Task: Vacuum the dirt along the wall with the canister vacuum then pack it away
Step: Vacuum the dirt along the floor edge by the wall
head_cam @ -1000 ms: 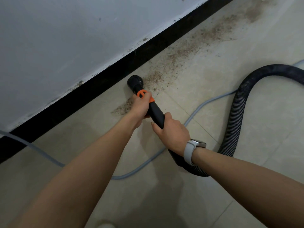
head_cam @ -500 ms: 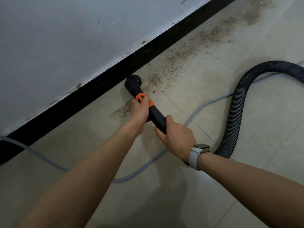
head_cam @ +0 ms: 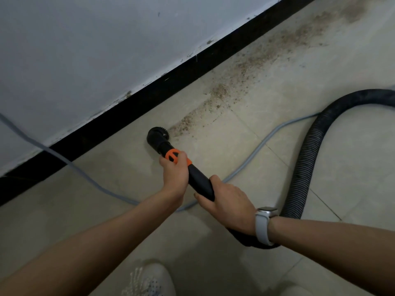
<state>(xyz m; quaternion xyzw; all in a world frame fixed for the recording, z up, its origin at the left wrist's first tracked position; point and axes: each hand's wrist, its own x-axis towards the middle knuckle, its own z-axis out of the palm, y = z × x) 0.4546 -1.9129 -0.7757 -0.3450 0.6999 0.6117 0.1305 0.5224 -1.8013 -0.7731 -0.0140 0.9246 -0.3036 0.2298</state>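
Both hands grip the black vacuum wand [head_cam: 199, 184]: the left hand [head_cam: 175, 176] wraps the orange collar [head_cam: 174, 157] near the nozzle, and the right hand [head_cam: 230, 207], with a white watch [head_cam: 264, 225] on its wrist, curls round the wand nearer the body. The round brush nozzle [head_cam: 156, 136] sits on the tiled floor [head_cam: 277, 163] at the near-left end of the brown dirt trail [head_cam: 245, 71], which runs far and right beside the black skirting [head_cam: 128, 116]. The ribbed hose [head_cam: 305, 159] loops to the right, and a grey cable [head_cam: 252, 152] lies across the floor.
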